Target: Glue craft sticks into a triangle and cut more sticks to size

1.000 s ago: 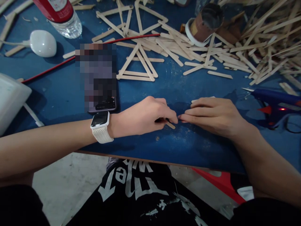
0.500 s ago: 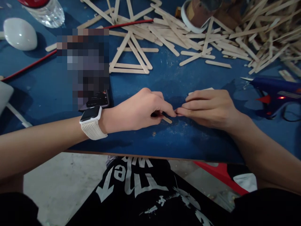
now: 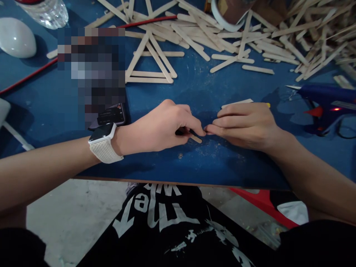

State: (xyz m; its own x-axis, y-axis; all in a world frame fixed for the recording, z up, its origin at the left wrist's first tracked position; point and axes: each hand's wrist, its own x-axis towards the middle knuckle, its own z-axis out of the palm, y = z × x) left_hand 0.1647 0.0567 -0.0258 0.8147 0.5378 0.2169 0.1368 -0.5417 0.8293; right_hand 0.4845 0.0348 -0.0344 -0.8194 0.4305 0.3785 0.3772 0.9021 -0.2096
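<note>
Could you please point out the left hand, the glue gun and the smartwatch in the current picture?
Left hand (image 3: 174, 126): head view, on the back of the hand.
Glue gun (image 3: 327, 101): head view, on its blue body.
Smartwatch (image 3: 102, 133): head view, on its dark screen.

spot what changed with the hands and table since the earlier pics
The view shifted: the stick triangle sits higher and further left in the picture, the glue gun higher. A little more of the pale strip shows beyond the right hand. Nothing was visibly taken up or let go; a stick end still pokes from the left hand.
</note>
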